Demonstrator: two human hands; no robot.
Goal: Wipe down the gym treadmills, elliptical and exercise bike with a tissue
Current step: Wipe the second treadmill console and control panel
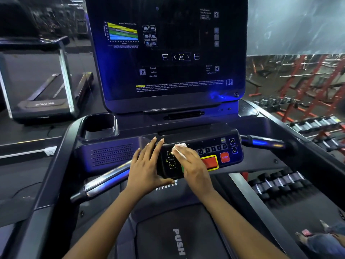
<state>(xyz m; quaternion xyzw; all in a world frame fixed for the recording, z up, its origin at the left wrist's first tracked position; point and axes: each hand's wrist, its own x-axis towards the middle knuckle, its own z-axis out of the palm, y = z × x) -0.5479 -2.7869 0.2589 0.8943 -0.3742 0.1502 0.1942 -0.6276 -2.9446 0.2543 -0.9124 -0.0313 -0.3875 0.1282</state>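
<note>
I stand on a dark treadmill with a tall console screen (168, 53) and a button panel (214, 152) below it. My right hand (192, 165) presses a white tissue (179, 149) flat against the left part of the panel, fingers mostly straight over it. My left hand (147, 167) rests on the panel's left end, fingers straight along its top and thumb under the front edge. Red STOP buttons (225, 157) lie just right of my right hand.
A cup holder (99, 126) sits left of the panel. Chrome handlebars (104, 182) stick out on both sides. Another treadmill (46, 90) stands at the left. Dumbbell racks (280, 184) and red weight frames (308, 81) fill the right. A person's feet (321, 238) show bottom right.
</note>
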